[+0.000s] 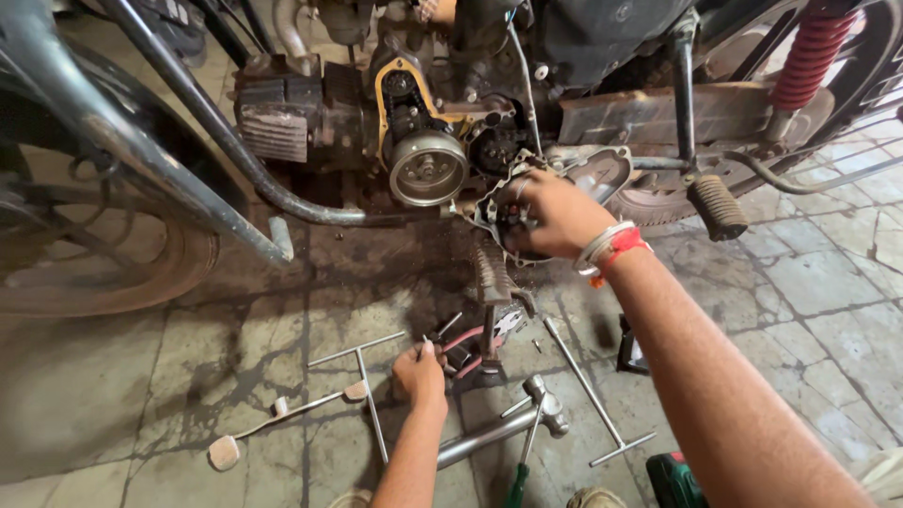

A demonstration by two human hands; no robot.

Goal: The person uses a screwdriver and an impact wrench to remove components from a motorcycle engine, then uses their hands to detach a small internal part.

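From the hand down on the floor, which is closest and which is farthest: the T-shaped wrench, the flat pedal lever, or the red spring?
From the left hand:
1. T-shaped wrench, just to its left on the floor.
2. Flat pedal lever, farther left on the floor.
3. Red spring, far off at upper right on the motorcycle.

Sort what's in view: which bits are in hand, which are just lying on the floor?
In hand:
- dark metal engine side cover, gripped by right hand
- small metal piece, pinched by left hand

Lying about:
- steel T-handle wrench
- long T-handle wrench
- bent silver pedal lever
- green-handled screwdriver
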